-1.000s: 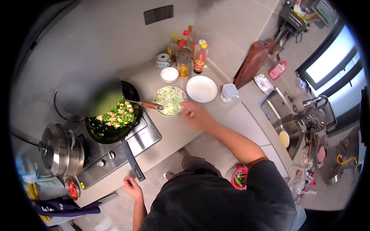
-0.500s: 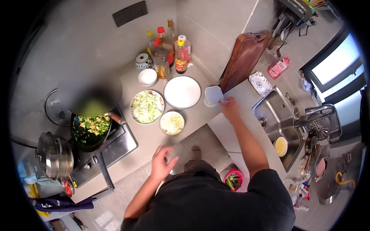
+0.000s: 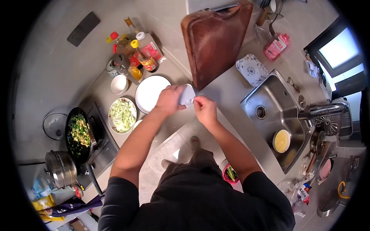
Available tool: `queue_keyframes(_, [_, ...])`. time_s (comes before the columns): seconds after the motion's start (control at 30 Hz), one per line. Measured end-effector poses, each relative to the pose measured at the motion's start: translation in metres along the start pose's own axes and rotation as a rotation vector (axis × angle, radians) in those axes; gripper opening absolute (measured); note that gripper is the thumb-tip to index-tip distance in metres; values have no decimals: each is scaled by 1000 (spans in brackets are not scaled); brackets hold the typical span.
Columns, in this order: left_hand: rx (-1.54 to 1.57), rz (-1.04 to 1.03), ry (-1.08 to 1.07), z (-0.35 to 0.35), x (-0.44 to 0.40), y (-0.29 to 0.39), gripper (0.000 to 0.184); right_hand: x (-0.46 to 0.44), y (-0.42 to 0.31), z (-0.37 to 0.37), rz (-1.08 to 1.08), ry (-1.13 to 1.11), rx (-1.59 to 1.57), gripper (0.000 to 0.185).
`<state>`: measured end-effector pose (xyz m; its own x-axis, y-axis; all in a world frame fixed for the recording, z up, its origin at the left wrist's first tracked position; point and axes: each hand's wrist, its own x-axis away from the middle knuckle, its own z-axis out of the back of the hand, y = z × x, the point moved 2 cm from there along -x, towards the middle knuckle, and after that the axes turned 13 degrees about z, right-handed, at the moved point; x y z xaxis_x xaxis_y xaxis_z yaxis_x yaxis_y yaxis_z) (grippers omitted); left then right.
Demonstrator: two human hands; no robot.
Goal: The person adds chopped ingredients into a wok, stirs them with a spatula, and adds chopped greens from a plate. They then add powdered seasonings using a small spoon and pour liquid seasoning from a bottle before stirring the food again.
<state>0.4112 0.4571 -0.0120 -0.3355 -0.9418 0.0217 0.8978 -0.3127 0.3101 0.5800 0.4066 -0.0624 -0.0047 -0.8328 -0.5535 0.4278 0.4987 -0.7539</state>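
A small white container with a grey-white lid (image 3: 187, 94) stands on the counter between the white plate and the upright cutting board. My left hand (image 3: 168, 101) grips it from the left, with the fingers around its side. My right hand (image 3: 206, 110) is closed in a pinch at its front right corner, where a small pale tab or handle end shows; which of these it is I cannot make out. Just left of the container lies a round white plate (image 3: 151, 91). A bowl of chopped pale green vegetable (image 3: 122, 115) sits farther left. Another bowl is mostly hidden behind my left forearm.
A wok of greens and egg (image 3: 79, 133) sits on the stove at left, its handle jutting toward me. Sauce bottles (image 3: 145, 57) stand in the back corner. A wooden cutting board (image 3: 216, 42) leans on the wall. The sink (image 3: 269, 100) holds a yellow-filled bowl (image 3: 281, 141).
My left hand has come up from near my body onto the lidded container. My right hand stays pinched at its corner. The view has turned and shifted toward the right.
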Motion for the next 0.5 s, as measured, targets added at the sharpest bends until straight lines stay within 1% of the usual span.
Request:
queue_keyframes(0.07, [195, 95, -135, 3, -5, -12, 68, -5, -1, 5, 80, -40, 17, 5])
queue_keyframes(0.1, [293, 149, -198, 4, -7, -17, 64, -7, -2, 7, 88, -48, 39, 5])
queue_keyframes(0.13, [336, 271, -281, 18, -7, -11, 49, -9, -2, 7, 99, -59, 59, 5])
queue_keyframes(0.2, [509, 259, -310, -2, -16, -35, 44, -11, -2, 7, 109, -111, 99, 5])
queue_keyframes(0.27, [650, 275, -324, -6, -17, -39, 37, -16, 1, 7, 111, -195, 143, 6])
queue_keyframes(0.37, [690, 269, -318, -8, -14, -43, 38, -17, 5, 2, 69, -253, 123, 6])
queue_keyframes(0.5, [686, 293, -313, -10, -11, -45, 38, -25, 1, -1, 41, -255, 34, 8])
